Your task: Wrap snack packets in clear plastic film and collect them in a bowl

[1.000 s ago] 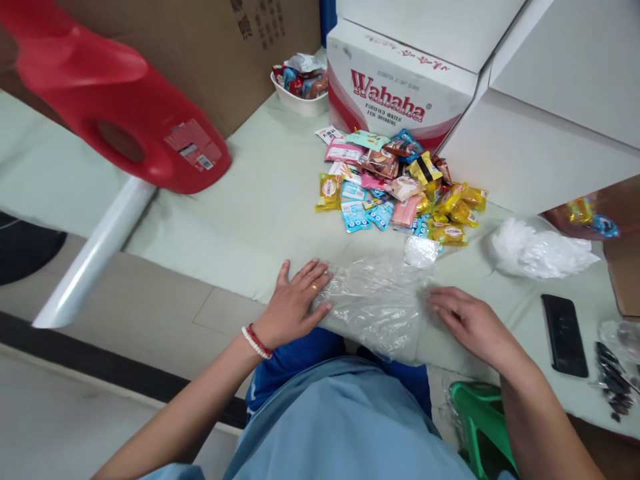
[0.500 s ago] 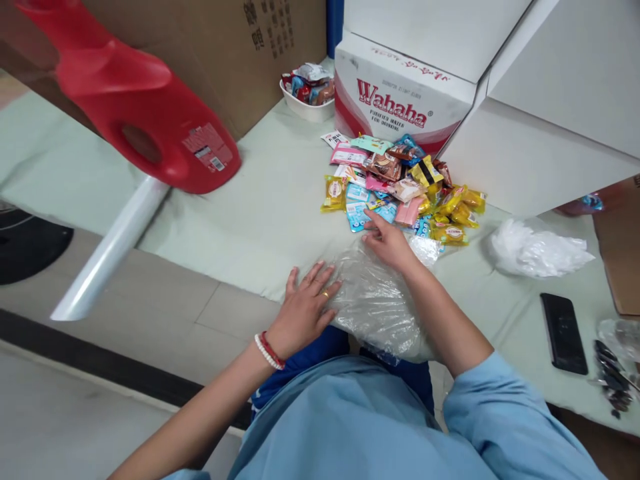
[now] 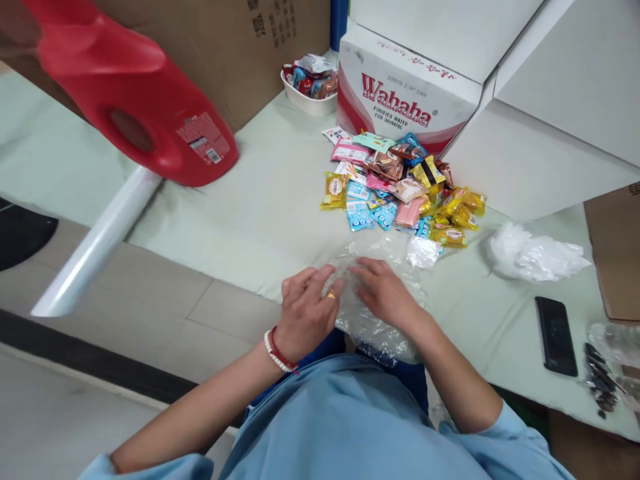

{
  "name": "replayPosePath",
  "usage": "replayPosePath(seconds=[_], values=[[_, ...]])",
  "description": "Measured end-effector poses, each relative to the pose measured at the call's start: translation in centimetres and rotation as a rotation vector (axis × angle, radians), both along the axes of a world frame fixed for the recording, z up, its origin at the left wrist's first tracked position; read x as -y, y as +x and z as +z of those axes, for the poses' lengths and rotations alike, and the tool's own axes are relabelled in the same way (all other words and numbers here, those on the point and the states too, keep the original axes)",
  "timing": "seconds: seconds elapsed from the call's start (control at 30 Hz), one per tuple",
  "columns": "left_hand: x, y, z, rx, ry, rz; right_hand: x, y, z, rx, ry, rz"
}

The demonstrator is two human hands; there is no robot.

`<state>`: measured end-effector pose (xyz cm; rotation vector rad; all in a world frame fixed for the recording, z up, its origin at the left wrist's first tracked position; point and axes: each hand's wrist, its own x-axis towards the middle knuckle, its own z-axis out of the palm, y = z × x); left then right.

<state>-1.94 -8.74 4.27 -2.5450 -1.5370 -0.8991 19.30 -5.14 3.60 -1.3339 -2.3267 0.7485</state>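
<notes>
A clear plastic bag [image 3: 383,327] lies flat and crinkled at the table's front edge, partly hanging over it. My left hand [image 3: 310,303], with a ring and a red and white bracelet, has its fingers curled and closed on the bag's left side. Resting over the bag's middle is my right hand [image 3: 385,290], its fingers apart and slightly bent; their tips touch the plastic. Just beyond the bag is a pile of small wrapped snacks [image 3: 385,167] in yellow, blue, pink and brown. A silvery packet [image 3: 423,253] lies at the bag's right edge.
A Wahaha carton [image 3: 400,93] stands behind the snacks, beside white boxes [image 3: 540,153]. At left are a red jug [image 3: 165,120] and a plastic film roll [image 3: 100,240]. A white bowl [image 3: 310,100] holds packets. To the right lie crumpled white plastic [image 3: 537,253] and a phone [image 3: 556,337].
My right hand has drawn back from the snacks onto the bag. My left hand's spread fingers have curled in on the plastic. The view has shifted slightly.
</notes>
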Motion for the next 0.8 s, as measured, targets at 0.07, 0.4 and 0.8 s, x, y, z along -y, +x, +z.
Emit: replayPosePath(seconds=[0.07,0.4,0.8], values=[[-1.1,1.1,0.0,0.028,-0.014,-0.195,-0.1,-1.7,-2.0,0.023,0.019,0.055],[-5.6,-0.3,-4.9,-0.182,-0.365,-0.099,-1.1,4.3,-0.8,-0.141,-0.081,-0.02],[-5.1,-0.1,-4.5,-0.217,-0.377,-0.081,-13.6,5.5,1.2,0.362,-0.007,-0.904]])
